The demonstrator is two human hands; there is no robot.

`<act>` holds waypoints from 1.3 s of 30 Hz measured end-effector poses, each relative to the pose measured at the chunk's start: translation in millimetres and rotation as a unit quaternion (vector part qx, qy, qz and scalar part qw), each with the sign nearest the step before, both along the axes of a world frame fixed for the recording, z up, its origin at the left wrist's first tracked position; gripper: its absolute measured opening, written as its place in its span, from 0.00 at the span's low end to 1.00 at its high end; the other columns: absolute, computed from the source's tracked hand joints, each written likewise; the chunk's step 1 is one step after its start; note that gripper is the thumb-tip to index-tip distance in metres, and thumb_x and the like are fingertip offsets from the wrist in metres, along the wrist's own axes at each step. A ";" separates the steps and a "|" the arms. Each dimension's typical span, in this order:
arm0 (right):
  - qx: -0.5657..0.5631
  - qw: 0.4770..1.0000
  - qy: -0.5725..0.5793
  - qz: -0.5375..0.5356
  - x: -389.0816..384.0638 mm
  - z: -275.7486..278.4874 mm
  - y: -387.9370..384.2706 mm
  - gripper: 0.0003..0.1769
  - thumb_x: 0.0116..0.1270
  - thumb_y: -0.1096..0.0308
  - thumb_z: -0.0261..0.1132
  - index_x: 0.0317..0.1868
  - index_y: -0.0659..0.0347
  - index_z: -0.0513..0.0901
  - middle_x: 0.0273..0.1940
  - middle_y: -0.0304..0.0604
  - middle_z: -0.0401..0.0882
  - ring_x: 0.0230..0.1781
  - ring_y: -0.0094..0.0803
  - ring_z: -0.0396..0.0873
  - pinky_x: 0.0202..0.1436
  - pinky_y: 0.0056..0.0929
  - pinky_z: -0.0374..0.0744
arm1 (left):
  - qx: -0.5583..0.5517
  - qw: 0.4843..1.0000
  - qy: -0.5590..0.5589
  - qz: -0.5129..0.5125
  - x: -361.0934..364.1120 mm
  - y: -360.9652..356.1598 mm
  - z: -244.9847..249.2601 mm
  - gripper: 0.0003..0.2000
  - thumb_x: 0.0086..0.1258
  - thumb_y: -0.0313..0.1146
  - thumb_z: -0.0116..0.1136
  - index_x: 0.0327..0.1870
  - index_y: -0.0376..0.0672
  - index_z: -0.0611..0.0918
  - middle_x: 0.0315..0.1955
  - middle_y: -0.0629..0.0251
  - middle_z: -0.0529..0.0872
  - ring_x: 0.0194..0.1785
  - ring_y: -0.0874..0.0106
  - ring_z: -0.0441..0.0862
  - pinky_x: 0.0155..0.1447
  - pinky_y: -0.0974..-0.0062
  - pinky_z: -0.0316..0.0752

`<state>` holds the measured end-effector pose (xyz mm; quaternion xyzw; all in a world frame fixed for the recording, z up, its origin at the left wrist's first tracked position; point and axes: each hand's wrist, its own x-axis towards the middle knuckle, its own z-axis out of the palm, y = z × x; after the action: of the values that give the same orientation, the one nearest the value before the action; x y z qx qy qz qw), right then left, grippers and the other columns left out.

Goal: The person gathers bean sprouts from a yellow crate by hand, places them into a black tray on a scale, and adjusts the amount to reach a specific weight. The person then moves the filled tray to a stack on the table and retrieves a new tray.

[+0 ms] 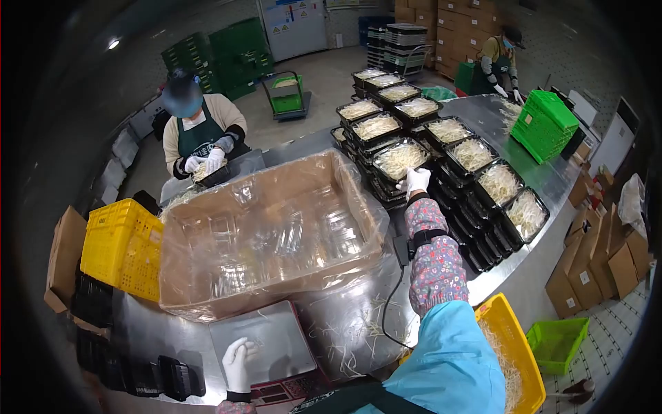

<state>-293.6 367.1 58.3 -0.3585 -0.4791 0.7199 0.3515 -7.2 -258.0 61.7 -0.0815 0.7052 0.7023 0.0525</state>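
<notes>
A black tray (383, 175), filled with pale, stringy sprouts (400, 159), is seen face up, right of the upper middle.

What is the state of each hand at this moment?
Left hand: loosely open, nothing visible in it, over the scale.
Right hand: closed on the edge of a sprout pack.

One lined carton (289, 286) in the middle; one scale (269, 324) near left; two yellow crates (110, 241), left and near right; three bright-green crates (545, 127), far, right and near right; two co-workers (200, 131), far left and far right; roughly eleven topmost filled trays (376, 126).
</notes>
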 end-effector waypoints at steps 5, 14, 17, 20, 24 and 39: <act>0.017 0.998 -0.014 -0.051 -14.8 3.0 -11.0 0.26 0.61 0.71 0.73 0.50 0.58 0.63 0.32 0.50 0.78 0.14 0.33 0.77 0.12 0.33 0.76 | -0.085 0.995 -0.014 0.049 17.0 -24.0 -9.1 0.13 0.80 0.34 0.55 0.57 0.38 0.82 0.45 0.58 0.87 0.42 0.67 0.87 0.48 0.72 0.83; 0.725 0.662 -0.182 -0.053 -4.5 44.8 6.5 0.28 0.65 0.55 0.71 0.65 0.43 0.78 0.69 0.46 0.73 0.74 0.47 0.65 0.75 0.55 0.62 | -0.102 0.993 -0.018 0.063 8.2 -34.6 -30.5 0.11 0.80 0.29 0.54 0.57 0.36 0.81 0.44 0.59 0.87 0.42 0.72 0.85 0.48 0.76 0.80; 0.696 0.614 -0.339 0.153 -32.6 21.0 24.7 0.28 0.74 0.42 0.57 0.70 0.39 0.76 0.76 0.48 0.65 0.76 0.53 0.61 0.76 0.56 0.61 | -0.107 0.993 -0.004 0.042 -6.6 -25.0 -28.7 0.12 0.80 0.28 0.53 0.58 0.35 0.81 0.44 0.59 0.87 0.42 0.73 0.85 0.48 0.77 0.79; 0.690 0.593 -0.396 0.123 -25.3 19.8 -6.8 0.30 0.75 0.41 0.52 0.70 0.45 0.76 0.72 0.55 0.70 0.70 0.60 0.67 0.70 0.58 0.66 | -0.103 0.994 -0.012 0.035 -13.5 -11.0 -26.7 0.12 0.80 0.28 0.53 0.58 0.34 0.81 0.44 0.59 0.87 0.42 0.73 0.85 0.48 0.78 0.78; 0.691 0.603 -0.390 0.084 -18.4 13.9 -10.0 0.30 0.75 0.42 0.52 0.68 0.47 0.77 0.66 0.60 0.74 0.60 0.64 0.75 0.62 0.60 0.71 | -0.062 0.996 -0.037 0.047 -15.9 -1.2 -24.9 0.12 0.80 0.27 0.53 0.58 0.34 0.81 0.45 0.60 0.87 0.44 0.73 0.85 0.50 0.79 0.78; 0.671 0.737 -0.069 0.053 17.1 71.7 -38.9 0.31 0.81 0.48 0.52 0.79 0.48 0.65 0.78 0.52 0.62 0.81 0.51 0.54 0.81 0.42 0.55 | -0.631 0.775 0.031 0.000 -38.1 -10.2 -81.0 0.42 0.71 0.56 0.56 0.79 0.38 0.59 0.80 0.42 0.53 0.83 0.42 0.43 0.79 0.37 0.37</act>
<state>-276.5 328.3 130.1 -0.0526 -0.8788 0.2030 0.4287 -45.3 -268.2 -19.3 -0.0748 0.9915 0.1019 -0.0322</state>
